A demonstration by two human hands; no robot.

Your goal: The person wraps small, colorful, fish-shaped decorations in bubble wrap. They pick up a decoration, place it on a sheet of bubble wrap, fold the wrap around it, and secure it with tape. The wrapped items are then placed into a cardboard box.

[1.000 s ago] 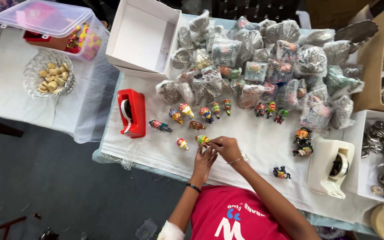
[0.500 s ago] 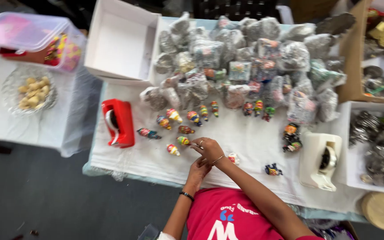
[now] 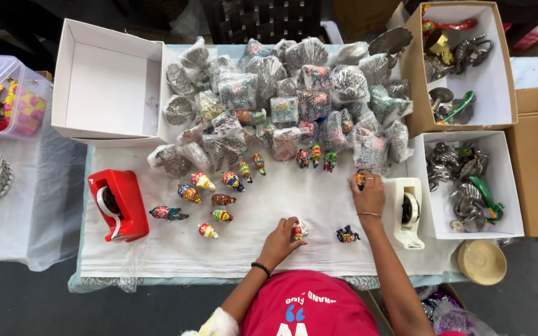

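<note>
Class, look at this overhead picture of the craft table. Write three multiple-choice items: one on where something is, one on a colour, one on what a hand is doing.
1. Where is the red tape dispenser?
A. near the left edge of the white cloth
B. inside a box
C. among the wrapped bundles

2. What colour is the other tape dispenser?
A. black
B. white
C. green

3. What is the left hand doing?
A. resting flat and empty
B. gripping a small painted figure
C. lifting a box

Answers: 1 A, it stands on the cloth at the left. 2 B, its body by the right hand is white. 3 B, its fingers close round a small painted figure.
</note>
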